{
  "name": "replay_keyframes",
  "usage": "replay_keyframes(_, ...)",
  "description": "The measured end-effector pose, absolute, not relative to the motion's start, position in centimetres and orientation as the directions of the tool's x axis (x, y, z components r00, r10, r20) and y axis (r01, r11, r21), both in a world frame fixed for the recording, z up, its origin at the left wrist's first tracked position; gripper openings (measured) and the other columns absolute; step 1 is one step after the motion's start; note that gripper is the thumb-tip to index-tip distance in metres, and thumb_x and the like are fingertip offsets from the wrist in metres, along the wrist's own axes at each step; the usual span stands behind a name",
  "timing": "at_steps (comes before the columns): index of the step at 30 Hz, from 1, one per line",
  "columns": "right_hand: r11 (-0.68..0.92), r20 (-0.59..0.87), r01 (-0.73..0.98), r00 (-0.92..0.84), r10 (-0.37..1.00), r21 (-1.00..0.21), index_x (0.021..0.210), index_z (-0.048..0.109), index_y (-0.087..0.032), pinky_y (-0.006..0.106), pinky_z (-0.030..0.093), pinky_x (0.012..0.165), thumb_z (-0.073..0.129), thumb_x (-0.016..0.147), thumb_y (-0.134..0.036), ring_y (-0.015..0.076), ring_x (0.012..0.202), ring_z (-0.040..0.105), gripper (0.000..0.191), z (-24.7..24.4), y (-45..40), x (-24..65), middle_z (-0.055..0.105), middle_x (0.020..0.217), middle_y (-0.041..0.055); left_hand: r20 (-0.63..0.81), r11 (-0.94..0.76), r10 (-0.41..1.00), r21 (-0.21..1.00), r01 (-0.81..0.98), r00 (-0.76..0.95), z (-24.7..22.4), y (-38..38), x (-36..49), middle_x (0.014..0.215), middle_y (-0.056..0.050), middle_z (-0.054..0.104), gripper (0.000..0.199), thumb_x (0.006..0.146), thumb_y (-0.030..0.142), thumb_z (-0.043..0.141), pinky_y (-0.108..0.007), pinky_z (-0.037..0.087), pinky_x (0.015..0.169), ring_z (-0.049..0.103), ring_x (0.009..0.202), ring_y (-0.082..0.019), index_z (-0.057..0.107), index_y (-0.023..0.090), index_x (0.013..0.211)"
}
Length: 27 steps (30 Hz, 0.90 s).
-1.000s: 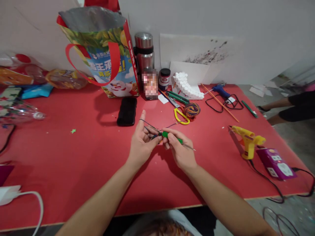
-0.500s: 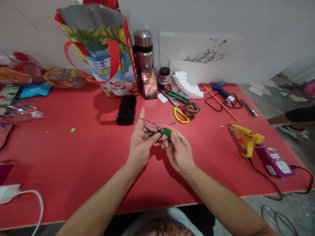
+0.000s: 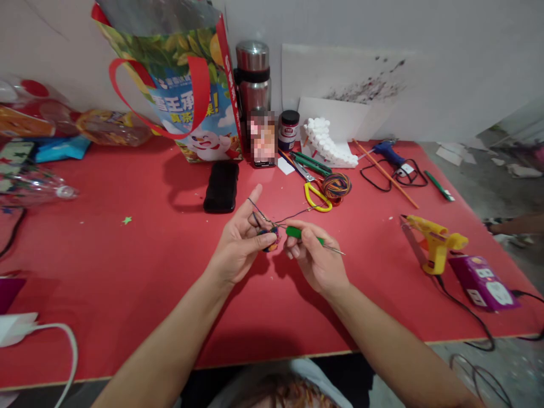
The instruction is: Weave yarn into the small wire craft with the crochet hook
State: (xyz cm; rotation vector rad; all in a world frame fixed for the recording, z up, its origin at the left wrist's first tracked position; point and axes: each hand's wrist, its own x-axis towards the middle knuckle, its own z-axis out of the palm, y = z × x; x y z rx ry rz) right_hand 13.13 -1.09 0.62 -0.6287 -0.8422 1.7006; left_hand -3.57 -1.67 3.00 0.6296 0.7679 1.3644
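Note:
My left hand (image 3: 242, 241) pinches a small multicoloured crochet piece (image 3: 271, 240) between thumb and fingers. Its index finger points up, with dark yarn looped over the tip. A green-handled crochet hook (image 3: 294, 232) is gripped in my right hand (image 3: 321, 255), its working end reaching the crochet piece and the bare metal end sticking out to the right. Yarn runs from the piece back to a multicoloured yarn ball (image 3: 337, 186) beside yellow-handled scissors (image 3: 318, 198). The exact stitch at the hook's tip is too small to make out.
On the red table (image 3: 140, 277), a black case (image 3: 221, 187), a phone (image 3: 262, 141), a thermos (image 3: 253, 73) and a printed bag (image 3: 178, 90) stand beyond my hands. To the right are a yellow glue gun (image 3: 436, 241), a purple box (image 3: 484, 283) and cords.
My hands have moved slightly apart, showing more of the crochet piece. The hook has shifted right relative to the piece, and the yarn to the ball now shows more clearly. The view has shifted a little.

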Motion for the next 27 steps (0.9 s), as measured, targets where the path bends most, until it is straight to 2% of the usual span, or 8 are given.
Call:
replay_keyframes(8,-0.107,0.048,-0.545,-0.263,0.964,-0.832,0.110,0.086,-0.027,0.028,0.047,0.062,0.077,0.095,-0.043,0.0113,0.062,0.054,0.024,0.9,-1.2,13.4,0.068,0.074,0.0010,-0.071,0.082,0.997,0.808,-0.584,0.041,3.5,-1.7,-4.1,0.082,0.005,0.066,0.102,0.072,0.005,0.089,-0.015,0.056,0.064,0.064,0.065,-0.007,0.048,0.029,0.162)
replay_keyframes(22,-0.087,0.042,-0.480,-0.251,0.967,-0.873,0.111,0.085,-0.026,0.030,0.049,0.063,0.074,0.097,-0.046,0.0121,0.062,0.054,0.027,0.6,-1.4,13.8,0.070,0.077,0.0018,-0.090,0.122,0.992,0.789,-0.602,0.083,3.7,-1.8,-4.8,0.084,0.003,0.067,0.093,0.072,0.003,0.087,-0.017,0.055,0.064,0.067,0.070,-0.009,0.056,0.024,0.157)
replay_keyframes(27,-0.027,0.098,-0.451,-0.251,0.963,-0.892,0.113,0.085,-0.028,0.030,0.049,0.064,0.072,0.099,-0.044,0.0132,0.065,0.057,0.025,0.6,-1.4,14.2,0.070,0.079,0.0022,-0.057,0.083,0.996,0.812,-0.577,0.062,3.7,-1.8,-4.8,0.083,0.003,0.066,0.092,0.072,0.006,0.088,-0.016,0.055,0.064,0.066,0.069,-0.009,0.056,0.026,0.157)
